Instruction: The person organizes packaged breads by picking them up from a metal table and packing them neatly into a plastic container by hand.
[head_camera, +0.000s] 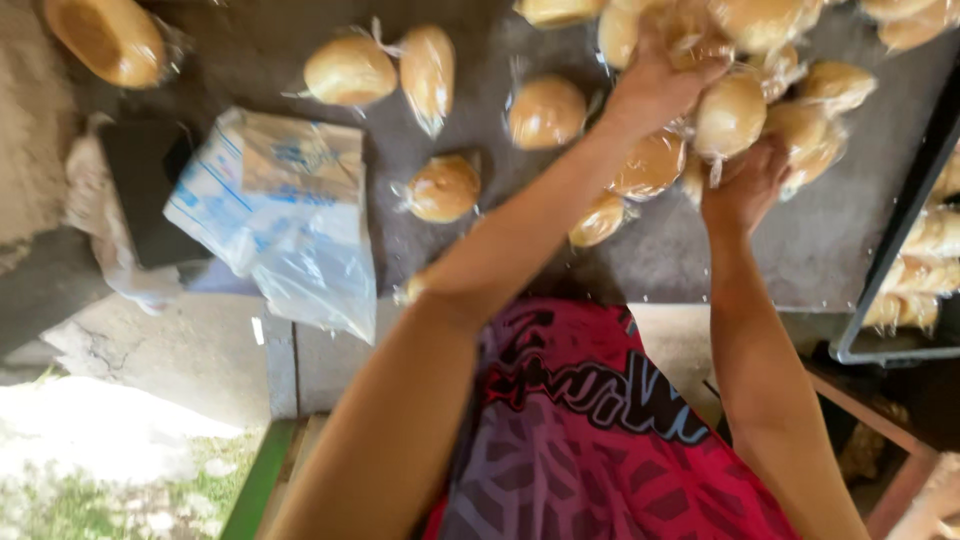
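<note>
Many round golden buns, each wrapped in clear plastic, lie on a dark grey table (820, 250). My left hand (652, 88) reaches into the pile at the top middle, with its fingers curled over a wrapped bun (690, 35). Just to the right and lower, my right hand (745, 185) grips another wrapped bun (730, 115) from below. More buns crowd around both hands, among them one (650, 165) under my left wrist. Blur hides the fingertips.
Loose wrapped buns (350, 70) (545, 112) (443, 188) lie to the left of the pile. A stack of blue and white plastic bags (280, 210) sits at the table's left end. A metal tray (885, 300) of buns stands at the right. Concrete floor and grass show at bottom left.
</note>
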